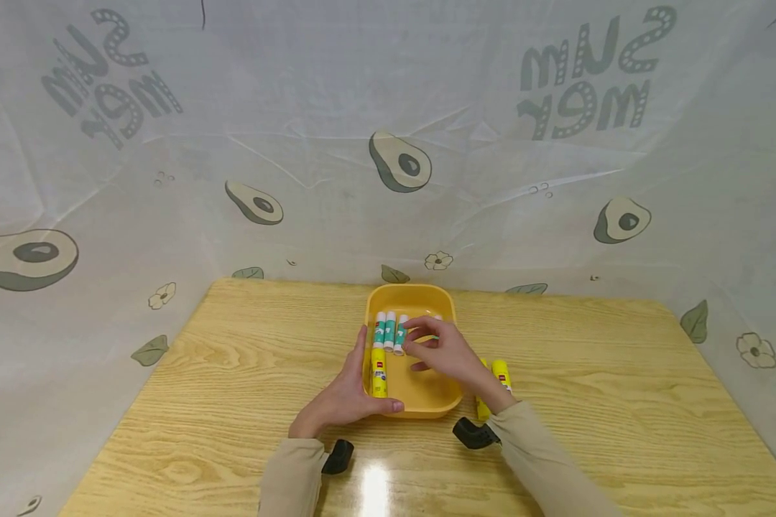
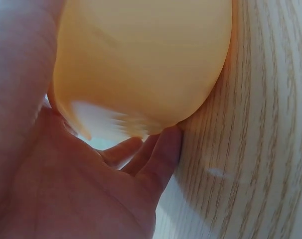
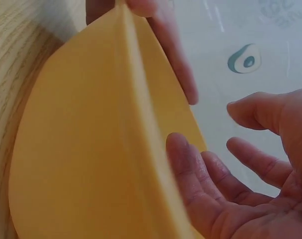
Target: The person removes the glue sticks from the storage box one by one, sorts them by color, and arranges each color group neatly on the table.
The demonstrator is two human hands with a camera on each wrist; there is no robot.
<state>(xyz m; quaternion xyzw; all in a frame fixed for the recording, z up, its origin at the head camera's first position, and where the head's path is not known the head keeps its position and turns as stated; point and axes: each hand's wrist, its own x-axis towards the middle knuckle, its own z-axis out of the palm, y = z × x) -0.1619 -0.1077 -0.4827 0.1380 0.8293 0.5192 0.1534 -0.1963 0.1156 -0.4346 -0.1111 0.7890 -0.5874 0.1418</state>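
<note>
My left hand [image 1: 345,396] holds the near left corner of a yellow-orange plastic tray [image 1: 420,402], its thumb at the near rim and the fingers along the left side. In the left wrist view, fingers curve around the tray wall [image 2: 151,59]. Inside lie several teal glue sticks [image 1: 390,332] with white caps, side by side, and a yellow glue stick [image 1: 379,377] below them at the left. Over the tray hovers my right hand [image 1: 446,352], fingertips near the third teal stick. The right wrist view shows its thumb and fingers [image 3: 183,159] spread apart, nothing between them.
Yellow glue sticks [image 1: 501,375] lie on the wooden table [image 1: 595,402] just right of the tray, partly behind my right wrist. Black wrist mounts [image 1: 475,433] sit under both forearms. A printed curtain [image 1: 323,158] hangs behind and around the table.
</note>
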